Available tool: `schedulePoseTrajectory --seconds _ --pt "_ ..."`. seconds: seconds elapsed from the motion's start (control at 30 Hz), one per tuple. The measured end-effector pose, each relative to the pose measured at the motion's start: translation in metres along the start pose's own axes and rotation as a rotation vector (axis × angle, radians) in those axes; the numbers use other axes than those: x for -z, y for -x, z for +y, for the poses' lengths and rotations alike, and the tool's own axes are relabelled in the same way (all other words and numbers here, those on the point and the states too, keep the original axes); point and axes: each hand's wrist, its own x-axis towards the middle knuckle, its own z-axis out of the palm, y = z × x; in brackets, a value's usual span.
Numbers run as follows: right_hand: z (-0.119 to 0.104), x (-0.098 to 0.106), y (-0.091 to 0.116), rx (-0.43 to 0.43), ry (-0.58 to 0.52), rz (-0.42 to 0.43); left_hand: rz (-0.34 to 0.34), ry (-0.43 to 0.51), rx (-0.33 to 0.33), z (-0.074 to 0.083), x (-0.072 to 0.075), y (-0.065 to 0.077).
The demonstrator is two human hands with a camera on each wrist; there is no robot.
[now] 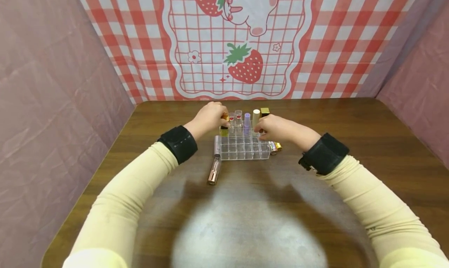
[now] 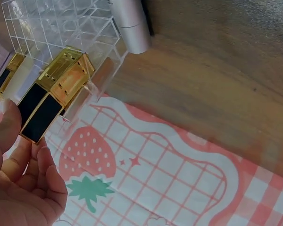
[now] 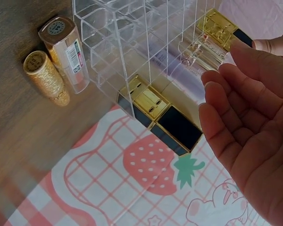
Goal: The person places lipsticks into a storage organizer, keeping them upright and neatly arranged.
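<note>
We pinch a black-and-gold lipstick (image 2: 59, 94) in our left hand (image 1: 209, 118), the clear rack (image 1: 244, 156) beside it; our right hand (image 1: 277, 128), fingers loosely bent, hovers near a cream tube (image 1: 256, 117).

A black-gold lipstick (image 2: 55, 93) is pinched upright at the clear organizer's (image 1: 244, 159) corner.

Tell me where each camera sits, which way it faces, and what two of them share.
Head: on the head, facing forward and down at the clear organizer on the table; left hand, right hand, wristbands and sleeves show.
Left wrist: on that wrist, facing along the left hand to the black-and-gold case it pinches; only this hand shows.
Right wrist: on that wrist, facing past the right hand's fingers to the organizer; a left fingertip shows too.
Shared: both wrist views show the organizer and strawberry-print cloth.
</note>
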Motion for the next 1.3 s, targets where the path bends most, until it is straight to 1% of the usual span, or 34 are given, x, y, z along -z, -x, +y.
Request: schedulePoseTrajectory --seconds 0.1,0.23,0.3,0.5,0.67,0.83,0.93,1.07,1.2,1.3 --pt "0.001 -0.002 -0.001 -0.003 0.006 -0.005 -0.019 0.062 0.046 -0.004 -0.004 0.001" --pt "0.002 -0.004 -0.001 -0.009 -0.003 -0.007 -0.012 0.165 0.099 -0.007 -0.007 -0.001" --pt "0.003 -0.006 -0.001 -0.002 -0.005 -0.004 -0.012 0.191 0.116 -0.006 -0.008 -0.002" --pt "0.004 -0.006 0.0 0.005 -0.004 -0.005 -0.026 0.18 0.146 -0.004 -0.008 -0.004" --pt "0.007 -0.004 0.003 -0.026 0.017 -0.019 -0.035 0.187 0.178 -0.004 -0.006 -0.003" --pt "0.018 -0.002 0.01 -0.061 0.022 -0.003 -0.039 0.183 0.197 -0.003 -0.006 0.003" --pt "0.026 -0.003 0.013 -0.109 -0.002 0.014 -0.024 0.195 0.198 -0.005 -0.006 0.01" --pt "0.04 -0.008 0.019 -0.21 -0.014 0.025 0.0 0.232 0.194 -0.011 -0.003 0.019" --pt "0.051 -0.02 0.025 -0.31 -0.058 0.017 0.008 0.227 0.199 -0.018 -0.003 0.027" --pt "0.056 -0.031 0.027 -0.353 -0.084 0.012 0.001 0.219 0.222 -0.025 -0.005 0.034"
